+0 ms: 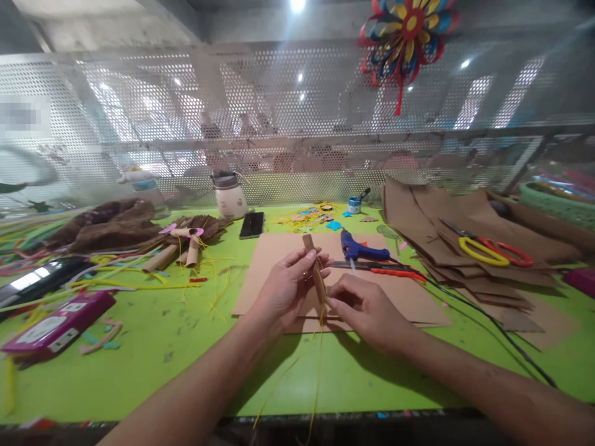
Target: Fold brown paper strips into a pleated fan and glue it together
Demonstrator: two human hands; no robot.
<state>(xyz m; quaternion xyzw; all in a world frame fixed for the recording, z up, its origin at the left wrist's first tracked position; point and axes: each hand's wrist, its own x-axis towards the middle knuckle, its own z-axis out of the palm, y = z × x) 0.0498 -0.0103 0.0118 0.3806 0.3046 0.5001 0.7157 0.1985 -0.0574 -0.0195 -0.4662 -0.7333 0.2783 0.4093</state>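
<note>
My left hand (294,282) is closed around a narrow rolled strip of brown paper (318,279), held tilted above the work surface. Yellow string (319,359) hangs from the roll's lower end toward the table's front edge. At the right side of that lower end, my right hand (367,306) has its fingers pinched together, seemingly on the string, though the fingertips partly hide it. Beneath both hands lie flat brown paper sheets (264,266). A blue glue gun (365,249) rests on the sheets just beyond my right hand.
Folded brown paper (418,223) with yellow- and red-handled scissors (486,251) lies right. A black cord (483,310) crosses there. Left are paper tubes (193,253), a phone (251,225) and a purple power strip (60,325). A white jar (230,197) stands behind, before a perforated metal screen (279,93).
</note>
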